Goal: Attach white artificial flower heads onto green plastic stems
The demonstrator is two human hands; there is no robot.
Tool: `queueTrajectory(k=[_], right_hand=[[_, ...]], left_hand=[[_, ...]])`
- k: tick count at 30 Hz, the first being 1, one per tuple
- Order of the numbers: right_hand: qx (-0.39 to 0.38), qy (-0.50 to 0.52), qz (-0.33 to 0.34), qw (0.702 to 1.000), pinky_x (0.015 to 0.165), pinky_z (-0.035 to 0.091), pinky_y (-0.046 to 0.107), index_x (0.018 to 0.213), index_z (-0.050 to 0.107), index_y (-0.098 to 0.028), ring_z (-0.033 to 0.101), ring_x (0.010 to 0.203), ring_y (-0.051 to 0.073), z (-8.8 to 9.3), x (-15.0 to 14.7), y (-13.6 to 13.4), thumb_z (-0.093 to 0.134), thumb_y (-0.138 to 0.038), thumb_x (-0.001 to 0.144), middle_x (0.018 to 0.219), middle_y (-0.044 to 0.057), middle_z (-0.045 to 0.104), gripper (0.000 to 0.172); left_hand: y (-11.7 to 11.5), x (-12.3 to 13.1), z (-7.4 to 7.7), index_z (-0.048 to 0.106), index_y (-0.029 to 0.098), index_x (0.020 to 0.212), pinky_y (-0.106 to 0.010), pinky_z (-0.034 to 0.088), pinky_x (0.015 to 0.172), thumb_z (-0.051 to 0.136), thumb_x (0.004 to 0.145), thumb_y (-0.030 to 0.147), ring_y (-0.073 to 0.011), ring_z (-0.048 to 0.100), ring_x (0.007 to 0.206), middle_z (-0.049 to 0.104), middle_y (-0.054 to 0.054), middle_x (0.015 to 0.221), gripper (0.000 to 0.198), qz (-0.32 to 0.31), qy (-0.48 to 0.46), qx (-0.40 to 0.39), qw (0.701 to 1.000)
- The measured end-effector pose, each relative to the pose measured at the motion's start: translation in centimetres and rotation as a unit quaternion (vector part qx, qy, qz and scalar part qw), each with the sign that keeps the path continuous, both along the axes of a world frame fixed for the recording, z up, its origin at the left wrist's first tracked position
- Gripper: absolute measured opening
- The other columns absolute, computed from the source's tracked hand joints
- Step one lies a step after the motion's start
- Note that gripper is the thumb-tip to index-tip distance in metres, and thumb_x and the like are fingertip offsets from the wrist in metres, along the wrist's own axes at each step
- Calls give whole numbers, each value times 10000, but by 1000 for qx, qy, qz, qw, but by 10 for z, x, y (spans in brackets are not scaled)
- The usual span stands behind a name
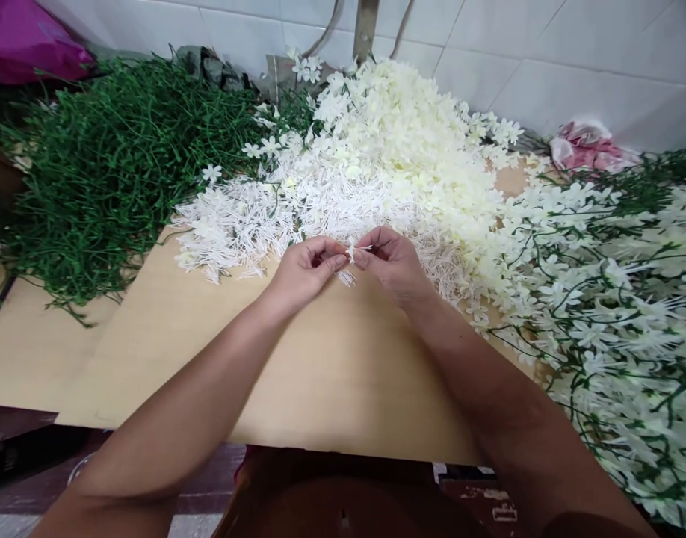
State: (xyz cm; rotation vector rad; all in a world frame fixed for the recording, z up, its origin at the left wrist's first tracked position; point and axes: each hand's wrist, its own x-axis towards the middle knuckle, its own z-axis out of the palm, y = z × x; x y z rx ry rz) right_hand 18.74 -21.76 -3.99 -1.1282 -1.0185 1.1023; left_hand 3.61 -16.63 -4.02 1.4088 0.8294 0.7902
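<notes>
Clearly, both bare hands meet near the middle of a smooth, tan, flat board (320, 366), with the wrists raised and the forearms reaching in from the lower corners. Between their fingertips sits a small white flower piece with thin strands (351, 251), just in front of the near edge of a loose heap of thin white stamen-like strands (236, 224). The left hand (316, 263) pinches it from one side with thumb and forefinger, while the right hand (394, 261) grips its other side the same way, a few pale strands poking out beside the right fingertips. The piece is so small and so covered by fingers that I cannot tell exactly how its parts fit together. Just below the hands, a little tuft of white strands (346, 278) shows against the board.

Behind the strands rises a tall mound of creamy white, artificial-looking petals (410, 134), spilling toward the right. To the left lies a thick, tangled pile of dark green, thin branching stems (113, 157), partly over the board's edge. Along the right side spreads a dense mass of white blossoms on green stems (612, 314). Farther back, a crumpled pink-and-white plastic bag (592, 147) rests by a white tiled wall (550, 67), and a shiny magenta bag (29, 41) fills the upper left corner.
</notes>
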Motion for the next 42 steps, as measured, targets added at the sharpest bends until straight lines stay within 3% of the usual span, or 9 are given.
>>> queueTrajectory(k=[6,16,21,23,29,33,37,40,42], right_hand=[[-30,77,23,996,560,445,225,792,603,-204,502,544,58,-2,-3,1,886,-444,511,611,-69,572,466],[-34,-51,-3,998,528,365,243,711,639,-178,467,544,79,-2,-2,-1,836,-357,561,580,-44,565,305],[-26,-63,-16,998,492,317,237,676,585,-192,413,511,73,-4,-1,1,759,-357,602,560,-54,517,251],[-25,-65,-14,997,490,308,236,667,569,-194,397,503,68,-4,-1,2,755,-378,590,560,-59,505,272],[-21,-68,-18,997,539,348,247,671,565,-190,442,554,81,-1,-1,2,746,-381,580,611,-44,530,278],[-24,-48,-29,998,544,345,241,674,568,-187,436,543,71,-5,1,2,749,-367,575,604,-55,524,274],[-26,-37,-30,999,532,340,235,680,566,-190,440,540,69,-8,2,4,764,-379,578,608,-58,530,292],[-28,-36,-30,998,526,339,232,692,574,-188,442,542,68,-9,2,3,764,-372,585,623,-54,540,285],[-30,-38,-34,998,522,340,231,691,579,-186,441,541,69,-9,2,3,762,-369,582,621,-52,544,280]], left_hand=[[-1,-2,1,592,169,751,-240,419,627,718,678,395,-114,517,638,573,10,662,269,-4,14,64,998],[6,-18,13,635,165,781,-265,418,668,515,841,315,-139,537,687,609,-20,724,201,-75,175,246,950],[53,-42,27,704,180,958,-385,417,893,558,813,231,-256,568,973,631,-104,1002,212,128,361,350,855],[77,-45,28,703,183,1066,-415,396,934,546,813,193,-281,547,1014,618,-119,1049,298,145,412,365,822],[115,-30,29,750,176,947,-425,360,885,483,829,113,-300,495,1035,615,-146,1033,299,14,491,442,750],[125,-32,42,747,166,857,-447,340,878,498,868,206,-321,507,1037,641,-158,1009,252,19,516,479,710],[129,-40,48,749,226,945,-382,355,829,512,824,144,-271,533,1019,655,-108,1064,279,-31,517,494,698],[123,-40,42,751,260,939,-369,343,846,517,818,134,-257,521,1039,659,-82,1063,293,-114,537,514,658],[119,-38,39,752,249,882,-377,334,857,514,833,141,-259,512,1039,664,-89,1036,265,-114,545,523,646]])
